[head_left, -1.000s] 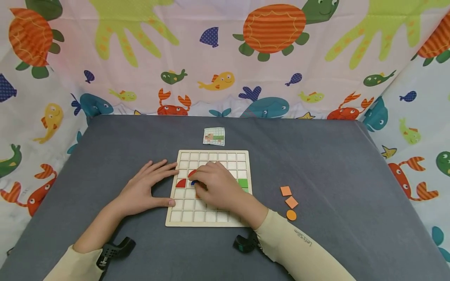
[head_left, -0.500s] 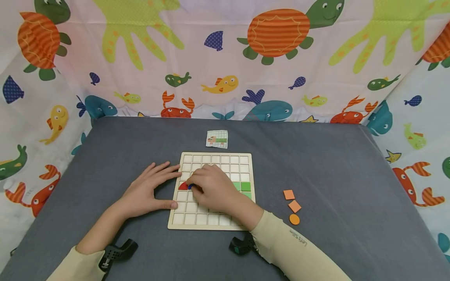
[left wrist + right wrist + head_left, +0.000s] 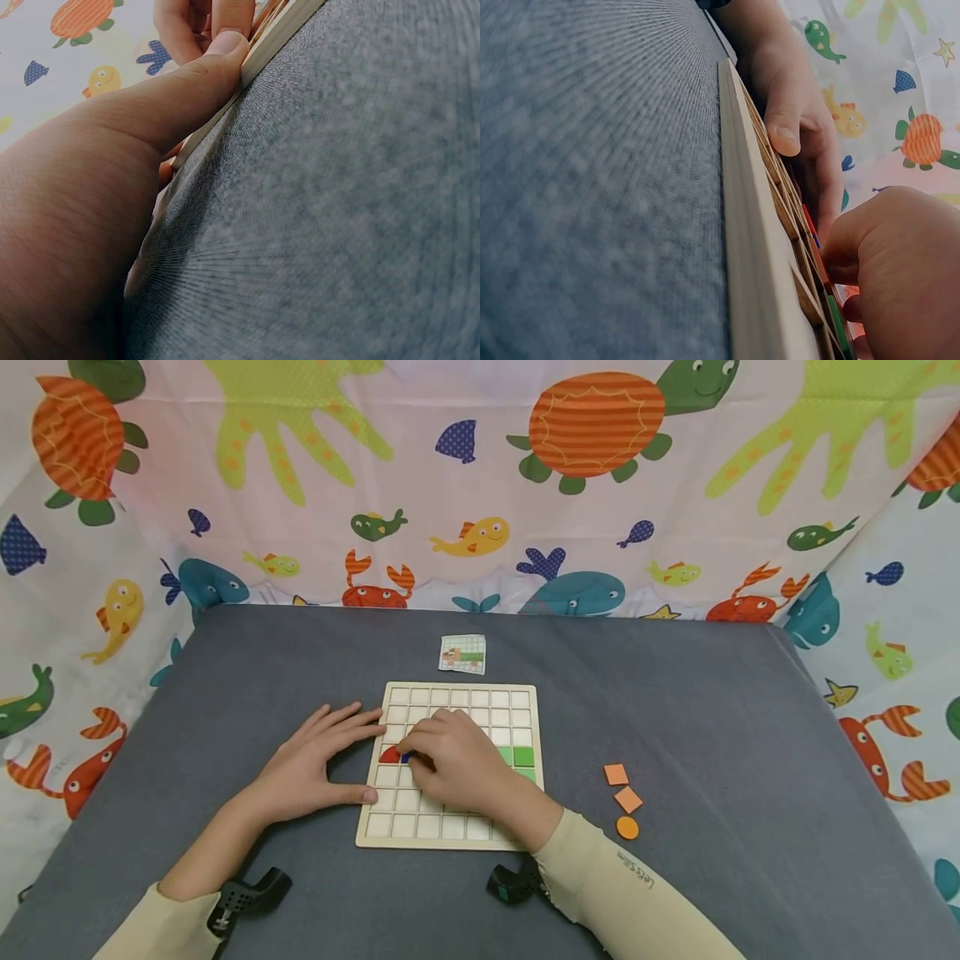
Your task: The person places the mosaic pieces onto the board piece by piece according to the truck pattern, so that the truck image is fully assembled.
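Note:
My left hand rests at the left edge of the wooden grid board. Its fingers are spread on the rim, and the thumb touches the near part of that edge. Over the board's middle, my right hand pinches a small blue piece between thumb and index finger; most of that piece is hidden. Just left of it lies a red curved-edged piece in a cell. Green squares fill cells at the board's right side. The right wrist view shows a green piece below my fingers.
Right of the board lie two orange squares and an orange disc. A small pattern card lies behind the board. Grey cloth covers the table, with a printed curtain behind it.
My right hand has shifted slightly left over the board with the blue piece, now covering a second red piece seen earlier. My left hand stays at the edge. The head view has shifted slightly.

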Demonstrator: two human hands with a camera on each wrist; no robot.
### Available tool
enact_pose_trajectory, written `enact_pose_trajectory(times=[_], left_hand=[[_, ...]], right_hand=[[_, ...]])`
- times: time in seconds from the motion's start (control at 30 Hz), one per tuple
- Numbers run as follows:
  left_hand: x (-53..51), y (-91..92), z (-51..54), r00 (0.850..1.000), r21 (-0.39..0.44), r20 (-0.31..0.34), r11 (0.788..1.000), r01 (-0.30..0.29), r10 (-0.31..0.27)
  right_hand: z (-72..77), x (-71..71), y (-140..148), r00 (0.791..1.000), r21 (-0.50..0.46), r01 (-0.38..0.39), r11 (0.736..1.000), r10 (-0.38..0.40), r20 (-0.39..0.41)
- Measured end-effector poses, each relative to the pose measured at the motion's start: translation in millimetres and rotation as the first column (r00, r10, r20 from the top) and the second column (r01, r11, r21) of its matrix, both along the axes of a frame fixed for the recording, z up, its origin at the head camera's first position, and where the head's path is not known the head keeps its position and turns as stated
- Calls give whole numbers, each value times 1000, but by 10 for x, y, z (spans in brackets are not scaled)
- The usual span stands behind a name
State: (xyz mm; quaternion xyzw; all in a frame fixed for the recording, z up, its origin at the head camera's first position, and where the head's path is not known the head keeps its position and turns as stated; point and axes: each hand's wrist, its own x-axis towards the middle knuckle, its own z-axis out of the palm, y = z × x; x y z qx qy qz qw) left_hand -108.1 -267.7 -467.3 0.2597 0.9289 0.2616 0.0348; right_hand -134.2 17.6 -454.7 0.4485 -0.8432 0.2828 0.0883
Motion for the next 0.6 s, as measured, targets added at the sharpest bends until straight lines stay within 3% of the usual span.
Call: enact_pose_trajectory(times=[0.4, 0.6], left_hand=[[15, -41, -6, 1000, 5, 4, 1000, -1, 1], [15, -18, -22, 1000, 8, 3, 1000, -1, 1]], right_hand=[[-3, 37, -11, 999, 0, -24, 1000, 24, -40], [-15, 87, 17, 997, 15, 0, 1000, 1, -71]])
